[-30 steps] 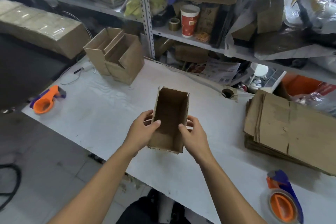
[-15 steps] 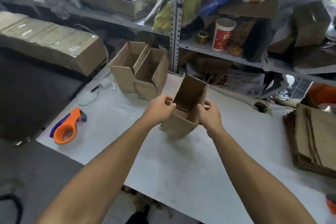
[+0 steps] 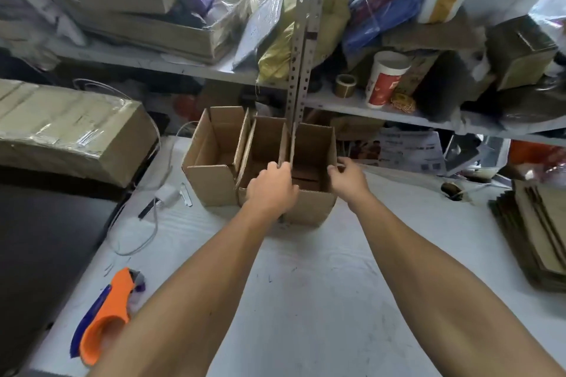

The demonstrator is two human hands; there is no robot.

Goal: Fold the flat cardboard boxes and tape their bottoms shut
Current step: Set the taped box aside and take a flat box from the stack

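An open-topped folded cardboard box (image 3: 309, 205) stands upright on the white table (image 3: 306, 285), at the right end of a row with two other folded boxes (image 3: 211, 180). My left hand (image 3: 271, 190) grips its left wall at the rim. My right hand (image 3: 347, 177) pinches its right wall near the top. A stack of flat cardboard boxes (image 3: 539, 232) lies at the table's right edge. An orange and blue tape dispenser (image 3: 104, 318) rests at the front left.
Metal shelves (image 3: 352, 104) crowded with bags, a red cup (image 3: 384, 79) and a tape roll (image 3: 346, 86) rise behind the table. A large wrapped carton (image 3: 67, 128) sits at the left. A white charger and cable (image 3: 162, 196) lie beside the boxes.
Both hands carried the box away from me and to the left, then set it upright against the two folded boxes at the back of the table.
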